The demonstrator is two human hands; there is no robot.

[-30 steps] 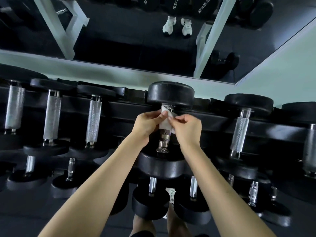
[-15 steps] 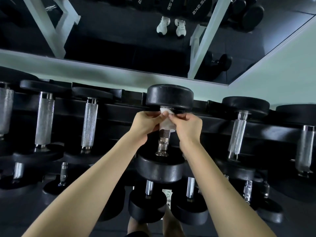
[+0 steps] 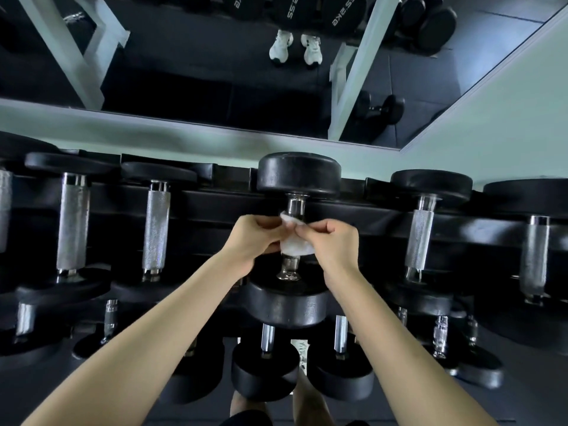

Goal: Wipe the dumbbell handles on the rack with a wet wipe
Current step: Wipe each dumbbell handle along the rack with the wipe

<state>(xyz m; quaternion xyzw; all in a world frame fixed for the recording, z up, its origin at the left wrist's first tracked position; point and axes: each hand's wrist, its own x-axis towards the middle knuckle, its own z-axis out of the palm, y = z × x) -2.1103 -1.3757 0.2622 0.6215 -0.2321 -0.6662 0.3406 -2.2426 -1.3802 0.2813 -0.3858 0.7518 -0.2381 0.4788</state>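
**Both hands pinching the wipe on a handle**

The left hand [image 3: 250, 238] and right hand [image 3: 330, 241] are each pinching the white wipe [image 3: 295, 248] with curled fingers, pressing it against the middle of the handle [image 3: 295, 205]. Bare chrome is showing above and below the wipe. The dumbbell [image 3: 285, 305] is lying on the top row of the rack [image 3: 209, 207], its far head pointing toward the mirror [image 3: 199, 72]. Other dumbbells [image 3: 73, 222] are lying on either side and on the row below.
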